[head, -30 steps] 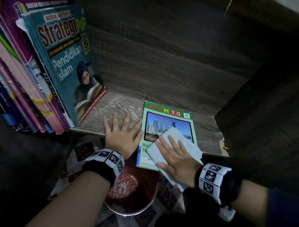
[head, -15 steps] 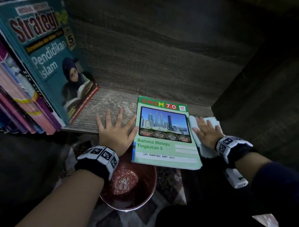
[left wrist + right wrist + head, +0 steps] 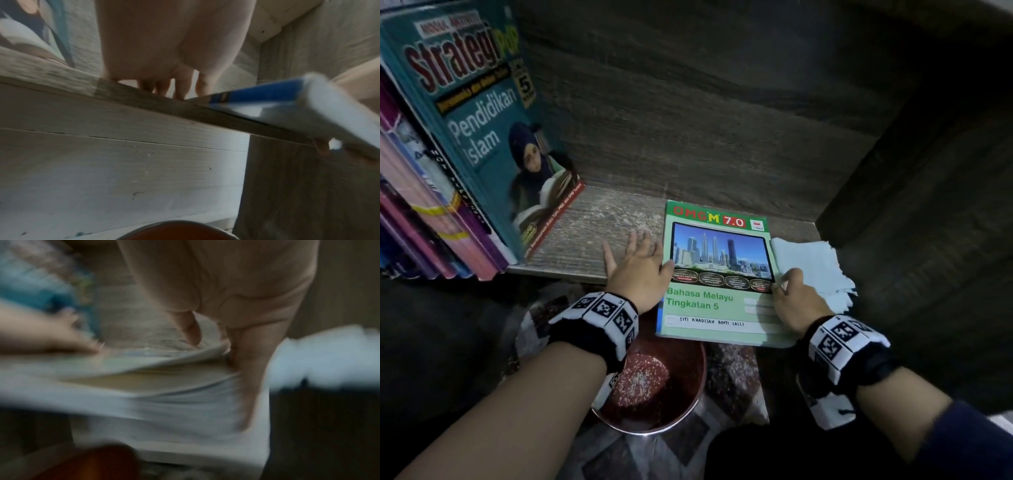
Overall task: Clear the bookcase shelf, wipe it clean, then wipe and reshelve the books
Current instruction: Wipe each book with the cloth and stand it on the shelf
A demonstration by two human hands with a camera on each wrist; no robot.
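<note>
Head cam looks fwd and down from above both forearms into a wooden shelf [image 3: 592,236], w/ standing books far left, a green book [image 3: 717,301] lying centre, a white cloth [image 3: 811,263] at right and a red bowl [image 3: 654,387] near, below the shelf edge. Left wrist cam sits v. close under the left hand [image 3: 170,40], below shelf level, facing up at the board's front edge, and shares shelf, green book and bowl rim w/ head. Right wrist cam, blurred, sits just as close behind the right hand [image 3: 236,293], facing along it at the green book's page edges, w/ cloth at right.

Dim light, dark wood-grain back wall [image 3: 705,113], patterned floor covering [image 3: 736,373], red bowl [image 3: 654,394] below
</note>
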